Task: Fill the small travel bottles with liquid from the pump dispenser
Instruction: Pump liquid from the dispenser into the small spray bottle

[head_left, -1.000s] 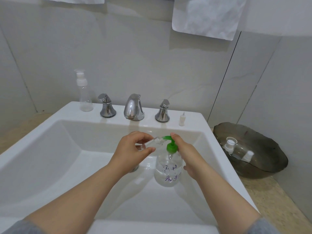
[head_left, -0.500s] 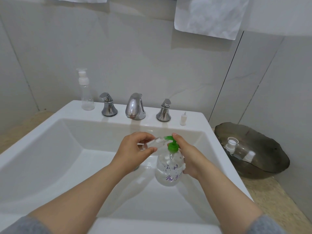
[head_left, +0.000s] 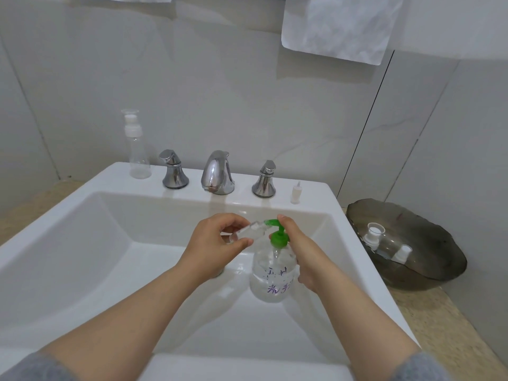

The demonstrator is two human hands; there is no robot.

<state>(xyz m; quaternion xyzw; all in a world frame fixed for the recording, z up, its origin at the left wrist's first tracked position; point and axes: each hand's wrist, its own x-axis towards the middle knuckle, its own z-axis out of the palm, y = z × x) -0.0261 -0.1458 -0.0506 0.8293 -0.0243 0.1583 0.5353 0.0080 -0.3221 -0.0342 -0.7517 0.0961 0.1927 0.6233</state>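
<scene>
Small travel bottle, clear and with no liquid I can make out in it, lies tilted just left of the pump dispenser. Its long axis climbs from lower left to upper right, so its mouth meets the spout tip of the green pump head. The left hand pinches the little bottle between thumb and curled fingers. The right hand wraps the dispenser's body from the right, its forefinger laid on top of the pump head. The dispenser sits upright inside the sink; whether its base rests on the basin I cannot tell. The coming press probably turns on that one meeting of mouth and spout: a narrow neck held aslant could miss the stream, so the left hand, the nearer one, must keep it there while the right pushes down. Handwritten characters in blue and purple ink cross the dispenser's front, too blurred to read; no brand shows. Behind the dispenser stands the faucet, and far back-left a tall clear bottle. Back-right is a tiny vial, and to the right a grey dish holds more white-topped containers.
</scene>
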